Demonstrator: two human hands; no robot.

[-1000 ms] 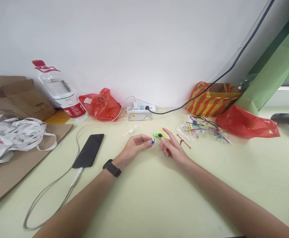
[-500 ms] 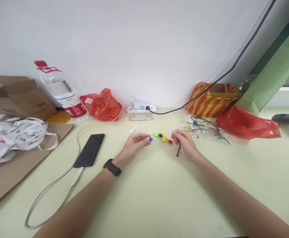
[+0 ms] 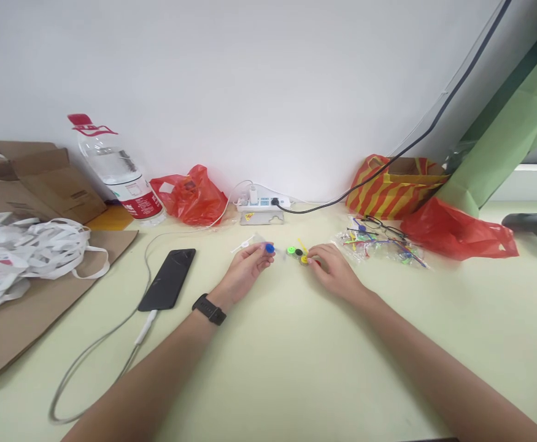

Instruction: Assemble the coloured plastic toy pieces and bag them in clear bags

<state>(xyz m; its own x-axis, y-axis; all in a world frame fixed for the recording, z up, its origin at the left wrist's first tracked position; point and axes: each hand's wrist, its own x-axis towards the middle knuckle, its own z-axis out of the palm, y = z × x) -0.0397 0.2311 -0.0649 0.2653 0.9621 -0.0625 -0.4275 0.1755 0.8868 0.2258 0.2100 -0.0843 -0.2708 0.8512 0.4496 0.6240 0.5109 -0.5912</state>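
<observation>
A small round blue plastic disc [image 3: 269, 248] is pinched between the thumb and fingers of my left hand [image 3: 246, 269]. A blurred, clear piece shows just right of it. My right hand [image 3: 337, 271] rests low over the table, its fingers drawn together beside a yellow disc [image 3: 304, 259]; what they pinch is hidden. Part of a red disc [image 3: 317, 262] shows under that hand. Just left of its fingertips lie a green disc [image 3: 291, 250] and a black disc [image 3: 298, 252], with a thin yellow stick [image 3: 301, 242] behind. A white stick piece [image 3: 240, 245] lies behind my left hand.
Clear packets of coloured sticks [image 3: 381, 242] and a red plastic bag [image 3: 456, 232] lie at right, before a striped bag [image 3: 374, 190]. A power strip [image 3: 262, 204] stands by the wall. A phone [image 3: 167, 279] on a cable, a large bottle [image 3: 130, 184] and cardboard [image 3: 65, 282] occupy the left.
My left hand has turned, and the blue piece now shows its round face. My right hand has moved left and down toward the yellow disc; the black stick it held no longer shows.
</observation>
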